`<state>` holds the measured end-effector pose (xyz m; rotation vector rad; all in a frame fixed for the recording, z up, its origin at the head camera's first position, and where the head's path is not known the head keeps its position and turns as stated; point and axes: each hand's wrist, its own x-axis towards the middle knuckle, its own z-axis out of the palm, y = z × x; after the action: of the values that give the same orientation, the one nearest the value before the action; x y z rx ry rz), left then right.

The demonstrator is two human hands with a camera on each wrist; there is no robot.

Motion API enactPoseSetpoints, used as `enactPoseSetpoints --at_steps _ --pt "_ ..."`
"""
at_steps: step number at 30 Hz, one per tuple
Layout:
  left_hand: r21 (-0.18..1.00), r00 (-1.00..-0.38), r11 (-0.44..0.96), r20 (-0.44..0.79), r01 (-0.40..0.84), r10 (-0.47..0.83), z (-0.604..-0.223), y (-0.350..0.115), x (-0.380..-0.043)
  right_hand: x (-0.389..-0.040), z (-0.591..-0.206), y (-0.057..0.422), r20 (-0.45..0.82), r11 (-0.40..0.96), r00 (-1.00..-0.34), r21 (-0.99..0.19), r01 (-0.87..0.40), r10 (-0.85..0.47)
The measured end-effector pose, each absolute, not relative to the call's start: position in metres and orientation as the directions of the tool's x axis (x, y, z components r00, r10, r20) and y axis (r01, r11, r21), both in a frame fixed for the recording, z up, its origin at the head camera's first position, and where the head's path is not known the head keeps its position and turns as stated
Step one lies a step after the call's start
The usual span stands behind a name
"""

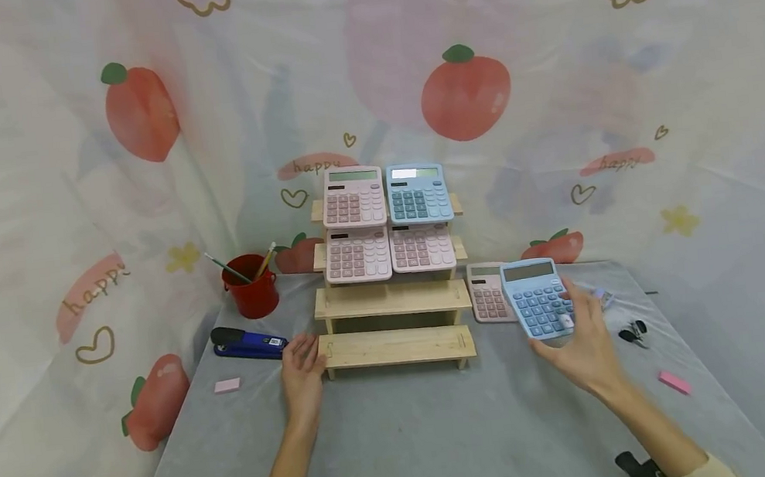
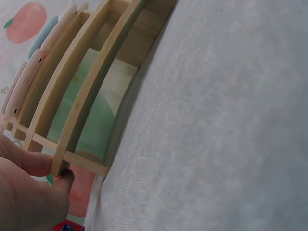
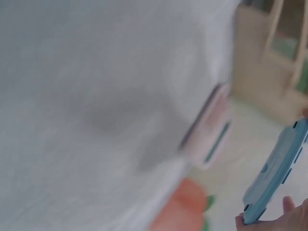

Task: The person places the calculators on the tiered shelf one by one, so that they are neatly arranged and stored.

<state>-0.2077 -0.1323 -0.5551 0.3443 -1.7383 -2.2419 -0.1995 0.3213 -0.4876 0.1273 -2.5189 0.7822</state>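
My right hand [image 1: 586,349] grips a light blue calculator [image 1: 536,304] by its edges, tilted up with its keys toward the head camera. Behind it, a pink calculator [image 1: 487,301] lies on the table, partly covered by the blue one in the head view. My left hand [image 1: 303,371] pinches the left end of the lowest board of a stepped wooden rack [image 1: 394,346]; the left wrist view shows thumb and finger on that corner [image 2: 60,166]. The upper two tiers hold a second blue calculator [image 1: 418,196] and three pink ones [image 1: 353,199]. Nothing stands on the lower two boards.
Left of the rack are a red bucket [image 1: 256,297] with pencils, a dark blue stapler [image 1: 250,344] and a pale pink block [image 1: 227,385]. At the right lie black clips [image 1: 634,334] and a pink block [image 1: 674,383]. A printed curtain [image 1: 548,81] hangs behind the grey-covered table [image 1: 432,443].
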Motion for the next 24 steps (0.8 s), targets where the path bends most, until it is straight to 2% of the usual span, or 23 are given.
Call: enactPoseSetpoints --at_steps 6,11,19,24 --pt "0.97 -0.934 -0.231 -0.018 0.069 -0.356 -0.554 -0.134 -0.208 -0.172 -0.471 0.278 0.519 0.814 -0.852 -0.466 -0.348 -0.067" --pt "0.968 -0.932 -0.242 -0.028 0.064 -0.36 -0.556 -0.136 -0.209 -0.162 -0.47 0.24 0.511 0.778 -0.847 -0.467 -0.42 -0.15" --pt "0.965 -0.929 -0.254 -0.04 0.059 -0.368 -0.557 -0.138 -0.211 -0.173 -0.472 0.177 0.449 0.72 -0.864 -0.52 -0.459 -0.226" --pt "0.964 -0.933 -0.259 -0.036 0.063 -0.359 -0.556 -0.135 -0.21 -0.183 -0.475 0.146 0.471 0.715 -0.847 -0.501 -0.488 -0.248"
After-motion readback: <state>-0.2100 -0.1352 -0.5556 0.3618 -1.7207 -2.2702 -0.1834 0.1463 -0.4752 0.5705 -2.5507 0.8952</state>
